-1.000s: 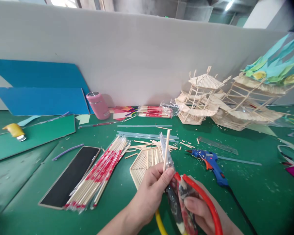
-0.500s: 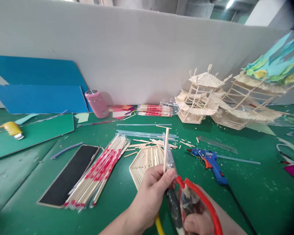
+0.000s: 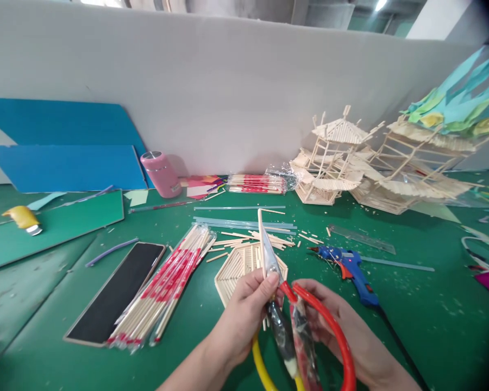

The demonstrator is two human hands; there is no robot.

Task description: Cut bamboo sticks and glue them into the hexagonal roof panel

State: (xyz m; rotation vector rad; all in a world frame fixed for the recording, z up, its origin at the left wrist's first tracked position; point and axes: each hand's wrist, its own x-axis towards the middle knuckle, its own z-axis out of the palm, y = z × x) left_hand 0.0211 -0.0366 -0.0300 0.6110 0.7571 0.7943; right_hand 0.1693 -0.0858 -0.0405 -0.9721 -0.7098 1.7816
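Red-and-yellow-handled scissors (image 3: pixel 305 320), blue glue gun (image 3: pixel 350 271), green table (image 3: pixel 44 326)

Blue glue gun (image 3: pixel 350 269) lies near pink tumbler (image 3: pixel 161 174).
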